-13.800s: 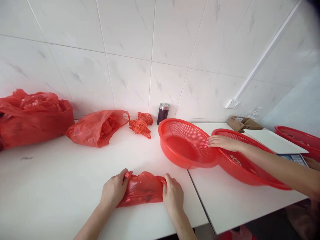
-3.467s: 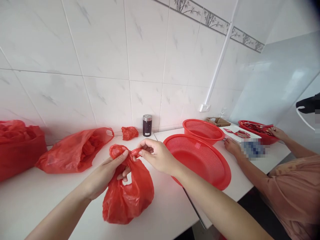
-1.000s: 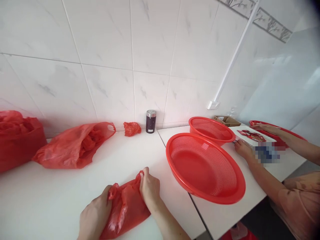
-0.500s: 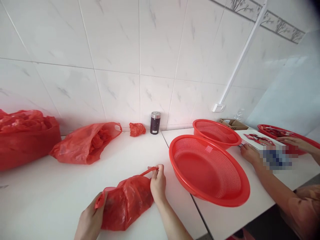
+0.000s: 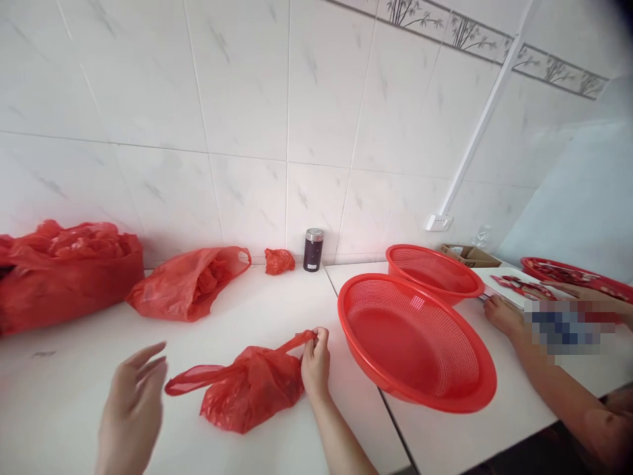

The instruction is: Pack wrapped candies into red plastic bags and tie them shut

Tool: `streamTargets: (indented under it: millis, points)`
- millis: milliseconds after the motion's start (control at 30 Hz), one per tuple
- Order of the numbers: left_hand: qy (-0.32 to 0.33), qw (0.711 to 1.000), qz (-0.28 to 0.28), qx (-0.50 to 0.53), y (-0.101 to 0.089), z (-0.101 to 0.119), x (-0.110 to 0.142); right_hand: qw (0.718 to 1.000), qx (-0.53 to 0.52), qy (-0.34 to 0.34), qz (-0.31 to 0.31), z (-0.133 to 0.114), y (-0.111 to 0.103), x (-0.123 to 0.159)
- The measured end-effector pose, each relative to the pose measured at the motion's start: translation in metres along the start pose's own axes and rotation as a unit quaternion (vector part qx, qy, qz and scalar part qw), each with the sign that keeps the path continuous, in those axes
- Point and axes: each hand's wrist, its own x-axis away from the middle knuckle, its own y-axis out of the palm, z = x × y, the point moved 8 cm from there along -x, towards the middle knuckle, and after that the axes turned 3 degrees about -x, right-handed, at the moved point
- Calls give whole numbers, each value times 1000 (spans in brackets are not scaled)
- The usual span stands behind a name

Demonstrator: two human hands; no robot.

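A red plastic bag (image 5: pixel 252 389) with something inside lies on the white table in front of me; its contents cannot be made out. My right hand (image 5: pixel 315 359) pinches one of its handles at the bag's right end and pulls it taut. The other handle loop stretches out to the left, free. Just left of that loop, my left hand (image 5: pixel 132 402) is raised with fingers apart, holding nothing. The large red basket (image 5: pixel 395 336) stands right of my right hand, its inside facing me.
Behind are a bulging red bag (image 5: pixel 74 284), another red bag (image 5: pixel 173 284), a crumpled red bag (image 5: pixel 279 261) and a dark thermos (image 5: pixel 312 254). A second basket (image 5: pixel 430 274) and a cardboard box (image 5: pixel 469 256) are at right, near a co-worker's arm (image 5: pixel 548 376).
My left hand has let go of the bag's left handle and moved left, fingers opening. That handle now lies stretched out. My right hand keeps its grip.
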Motion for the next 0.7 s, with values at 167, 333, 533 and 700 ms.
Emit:
streamTargets:
  millis: [167,333,533,700]
  points:
    - [244,927,-229,-168,87,74,29,1000,-10,11,0,0,-3,2]
    - [227,906,-283,-216,118,63,27,999,-44,6,-16,-1,-1,1]
    - [156,917,-334,-152,109,58,21,999,-8,-1,-53,-5,4,2]
    - [79,942,-325,-26,90,62,11,973,63,-96,-201,-18,29,14]
